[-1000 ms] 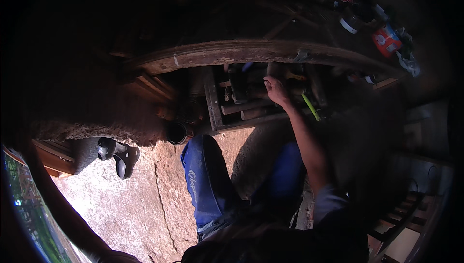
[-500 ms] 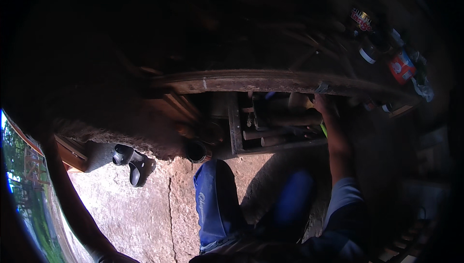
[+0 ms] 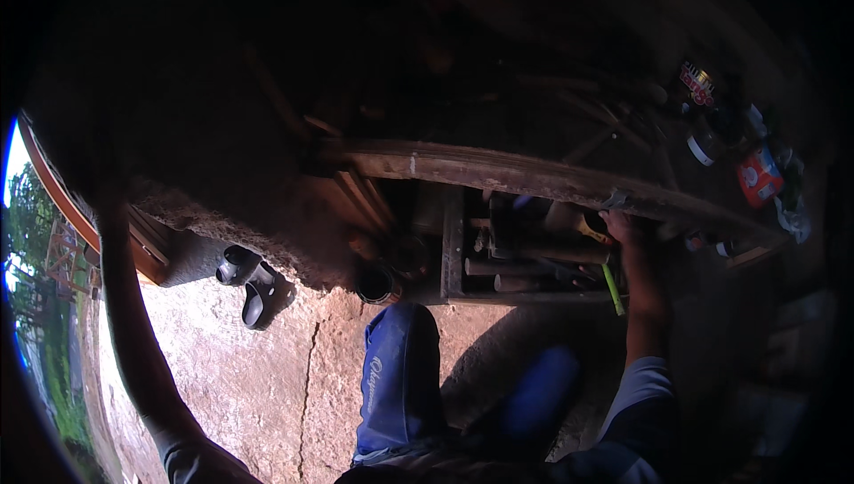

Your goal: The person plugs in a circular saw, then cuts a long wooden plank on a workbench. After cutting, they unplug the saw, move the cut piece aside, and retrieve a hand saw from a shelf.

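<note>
At the right end of the beam-like bench edge [image 3: 507,170], my right hand [image 3: 616,224] is bent inward over an open wooden drawer or tray [image 3: 454,257]. Its fingers look curled; what they grip, if anything, is hidden in shade. A yellow-orange piece [image 3: 594,233], perhaps a handle, lies right beside the fingers. Below my wrist a bright green handle [image 3: 614,290] sticks out over the tray's front. Several round wooden handles [image 3: 511,268] lie inside the tray. My left hand [image 3: 110,204] is raised at the far left, its fingers lost in darkness near a rough dark ledge.
Black clogs [image 3: 255,295] stand on the sunlit concrete floor [image 3: 222,368]. A dark can [image 3: 377,285] is by my knee, left of the tray. On the shadowed bench at the right are a red packet [image 3: 759,179] and a white-banded jar [image 3: 700,150]. Boards lean left of the tray.
The view has shifted, so the bench sits lower and further right. My right hand has drawn back from inside the tray toward its right end. More of the green handle and the yellow-orange piece shows.
</note>
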The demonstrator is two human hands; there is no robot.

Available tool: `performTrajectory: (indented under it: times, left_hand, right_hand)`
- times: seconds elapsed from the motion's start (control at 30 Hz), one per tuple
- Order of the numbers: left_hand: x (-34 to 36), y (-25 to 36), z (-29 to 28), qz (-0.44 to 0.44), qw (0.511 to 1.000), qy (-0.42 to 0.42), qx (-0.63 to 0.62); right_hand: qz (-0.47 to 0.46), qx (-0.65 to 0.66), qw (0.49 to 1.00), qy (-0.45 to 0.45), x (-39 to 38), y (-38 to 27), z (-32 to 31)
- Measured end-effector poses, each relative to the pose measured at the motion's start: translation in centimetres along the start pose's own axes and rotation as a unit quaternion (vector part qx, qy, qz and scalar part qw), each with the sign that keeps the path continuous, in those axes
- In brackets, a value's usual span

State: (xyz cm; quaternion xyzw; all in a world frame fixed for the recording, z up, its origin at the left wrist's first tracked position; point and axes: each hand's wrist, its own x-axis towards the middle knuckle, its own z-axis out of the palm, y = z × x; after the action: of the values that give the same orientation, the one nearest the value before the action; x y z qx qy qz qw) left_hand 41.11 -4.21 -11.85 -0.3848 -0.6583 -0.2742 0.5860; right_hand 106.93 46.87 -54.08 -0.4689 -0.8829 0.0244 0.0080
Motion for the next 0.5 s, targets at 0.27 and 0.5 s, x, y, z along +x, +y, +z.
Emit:
performTrajectory:
  times: [0.27,0.5]
  left_hand:
    - [0.1,0.1,0.5,-0.010,1.000,0.002,0.000]
    - [0.0,0.2,0.6,-0.013,1.000,0.004,0.003]
  right_hand:
    - [0.007,-0.035,0.998,-0.044,-2.1,-4.9,-4.5]
    - [-0.065,-0.109,0.991,0.040,-1.1,-6.3,-4.1]
